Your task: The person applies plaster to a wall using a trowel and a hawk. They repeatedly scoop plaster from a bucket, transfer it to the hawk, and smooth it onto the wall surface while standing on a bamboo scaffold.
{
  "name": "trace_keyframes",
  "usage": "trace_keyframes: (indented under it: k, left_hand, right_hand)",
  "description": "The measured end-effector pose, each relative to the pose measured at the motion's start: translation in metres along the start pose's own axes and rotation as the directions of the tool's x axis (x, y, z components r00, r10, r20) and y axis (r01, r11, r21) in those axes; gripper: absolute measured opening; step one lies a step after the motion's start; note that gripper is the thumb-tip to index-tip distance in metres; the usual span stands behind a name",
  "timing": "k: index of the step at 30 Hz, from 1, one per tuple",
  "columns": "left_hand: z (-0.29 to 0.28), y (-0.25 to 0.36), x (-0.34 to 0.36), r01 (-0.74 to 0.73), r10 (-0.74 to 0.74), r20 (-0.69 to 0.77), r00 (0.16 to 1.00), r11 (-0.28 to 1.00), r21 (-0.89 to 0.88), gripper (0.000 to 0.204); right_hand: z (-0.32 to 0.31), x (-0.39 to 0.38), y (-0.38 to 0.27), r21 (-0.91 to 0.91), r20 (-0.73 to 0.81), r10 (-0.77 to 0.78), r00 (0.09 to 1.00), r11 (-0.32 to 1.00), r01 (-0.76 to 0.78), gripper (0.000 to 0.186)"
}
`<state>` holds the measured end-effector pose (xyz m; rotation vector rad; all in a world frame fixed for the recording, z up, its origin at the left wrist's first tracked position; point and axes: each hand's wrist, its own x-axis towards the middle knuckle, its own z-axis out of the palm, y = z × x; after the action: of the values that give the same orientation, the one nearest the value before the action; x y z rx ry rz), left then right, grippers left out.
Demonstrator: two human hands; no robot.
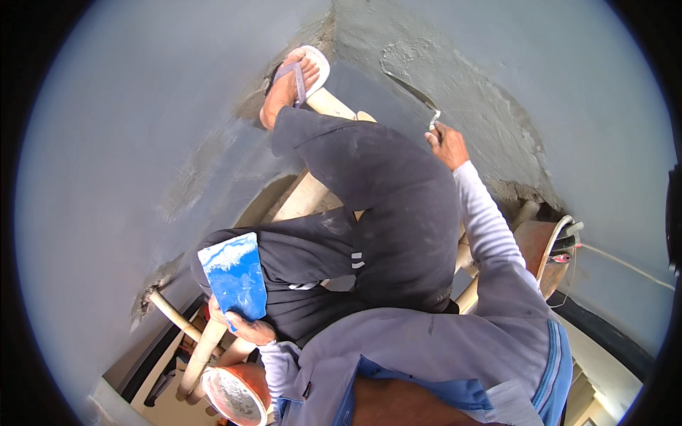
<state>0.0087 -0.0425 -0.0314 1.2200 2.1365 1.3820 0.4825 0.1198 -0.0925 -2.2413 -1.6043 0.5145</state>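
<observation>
My left hand [250, 329], low on the left, is closed round the lower end of a blue flat scraper plate [244, 285]. White filler paste is smeared along the plate's top edge. My right hand [450, 148] reaches forward and grips the handle of a trowel [413, 91]. The trowel's thin blade is seen almost edge-on at the grey wall, its tip by a rough, textured patch of plaster [469, 106]. Whether the blade touches the wall, I cannot tell.
I sit among bamboo poles [204, 358], one sandalled foot [288, 85] up by the wall corner. An orange bucket [264, 387] with whitish residue hangs low at left. Another bucket [531, 245] with tools stands at right, near a pale cord [625, 264]. A lower level shows beneath.
</observation>
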Motion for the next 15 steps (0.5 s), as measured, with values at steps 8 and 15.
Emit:
trace_keyframes:
  k: [8, 15]
  left_hand:
    - [0.004, 0.005, 0.002, -0.042, 0.042, -0.001, 0.999, 0.998, 0.042, 0.047]
    - [0.002, -0.002, 0.001, -0.091, 0.09, 0.024, 0.996, 0.996, 0.023, 0.048]
  right_hand:
    - [0.018, 0.041, -0.009, 0.027, -0.003, 0.032, 0.999, 0.999, -0.032, 0.021]
    - [-0.023, 0.033, -0.017, 0.144, -0.13, 0.026, 0.991, 0.99, -0.007, 0.046]
